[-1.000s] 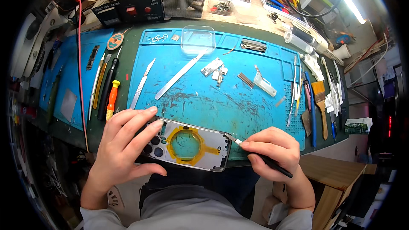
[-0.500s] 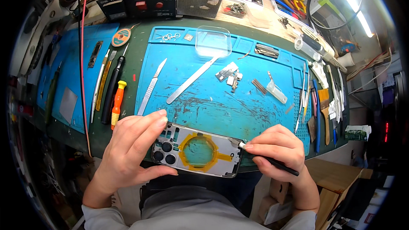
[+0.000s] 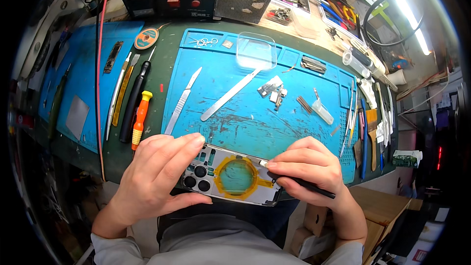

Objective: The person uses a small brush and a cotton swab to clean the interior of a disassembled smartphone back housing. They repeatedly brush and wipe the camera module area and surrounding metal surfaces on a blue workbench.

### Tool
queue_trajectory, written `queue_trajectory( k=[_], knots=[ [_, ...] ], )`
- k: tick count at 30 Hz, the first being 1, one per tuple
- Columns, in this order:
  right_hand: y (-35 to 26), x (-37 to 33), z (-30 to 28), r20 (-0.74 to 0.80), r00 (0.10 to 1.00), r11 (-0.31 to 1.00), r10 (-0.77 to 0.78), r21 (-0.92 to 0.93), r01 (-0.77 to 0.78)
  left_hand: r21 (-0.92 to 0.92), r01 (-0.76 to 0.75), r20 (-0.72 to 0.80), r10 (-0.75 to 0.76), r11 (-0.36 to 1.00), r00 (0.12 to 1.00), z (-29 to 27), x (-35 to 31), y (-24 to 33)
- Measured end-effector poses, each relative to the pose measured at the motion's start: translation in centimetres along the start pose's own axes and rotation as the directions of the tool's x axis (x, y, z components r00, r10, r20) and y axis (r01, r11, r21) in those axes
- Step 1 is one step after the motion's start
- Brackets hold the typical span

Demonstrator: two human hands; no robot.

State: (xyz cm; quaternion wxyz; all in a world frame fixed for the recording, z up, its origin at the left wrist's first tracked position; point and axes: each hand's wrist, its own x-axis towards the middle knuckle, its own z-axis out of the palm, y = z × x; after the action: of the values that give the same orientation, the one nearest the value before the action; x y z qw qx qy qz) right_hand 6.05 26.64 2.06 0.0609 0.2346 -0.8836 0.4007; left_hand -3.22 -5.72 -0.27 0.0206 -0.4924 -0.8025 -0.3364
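My left hand [image 3: 154, 176] grips the left end of a phone back housing [image 3: 252, 194], fingers along the far edge and thumb at the near edge. The housing is pale grey with a yellow ring of tape around a round opening, and three dark lens rings sit near my thumb. In my right hand [image 3: 310, 169] is a slim black-handled blade tool [image 3: 314, 188], pinched close to its metal end. Its tip meets the far edge of the housing, right of the ring; my fingers partly hide the blade.
A blue repair mat [image 3: 230, 130] lies beyond, bearing a scalpel [image 3: 185, 99], a flat metal spatula [image 3: 230, 95], small metal parts [image 3: 274, 91] and a clear plastic box [image 3: 256, 51]. An orange screwdriver [image 3: 141, 120] is at left, a brush [image 3: 371, 125] at right.
The tool tip has moved left along the housing's far edge, away from the right corner. My left hand keeps its hold; the view has shifted slightly.
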Motion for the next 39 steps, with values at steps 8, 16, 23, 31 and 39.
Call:
queue_trajectory(
  k=[8, 16, 23, 31, 39],
  knots=[
    [0.2, 1.4, 0.8, 0.018, 1.000, 1.000, -0.021, 0.016, 0.021, 0.029, -0.019, 0.027, 0.018, 0.999, 0.999, 0.0, -0.3, -0.4],
    [0.2, 1.7, 0.6, 0.029, 1.000, 1.000, -0.010, 0.019, 0.010, 0.015, -0.032, 0.008, 0.032, 0.999, 0.999, 0.1, -0.2, -0.3],
    [0.1, 2.9, 1.3, 0.042, 0.999, 0.999, -0.017, 0.039, 0.016, -0.058, 0.008, -0.031, -0.010, 0.998, 0.999, 0.2, -0.4, -0.2],
    [-0.3, 4.1, 1.9, 0.062, 0.998, 0.999, -0.008, 0.049, 0.005, -0.123, 0.019, -0.060, -0.026, 0.992, 0.998, 0.4, -0.7, -0.3],
    [-0.2, 4.3, 2.3, 0.058, 0.998, 1.000, -0.001, 0.025, -0.001, -0.137, 0.032, -0.067, -0.041, 0.990, 0.997, 0.4, -0.7, -0.3]
  ],
)
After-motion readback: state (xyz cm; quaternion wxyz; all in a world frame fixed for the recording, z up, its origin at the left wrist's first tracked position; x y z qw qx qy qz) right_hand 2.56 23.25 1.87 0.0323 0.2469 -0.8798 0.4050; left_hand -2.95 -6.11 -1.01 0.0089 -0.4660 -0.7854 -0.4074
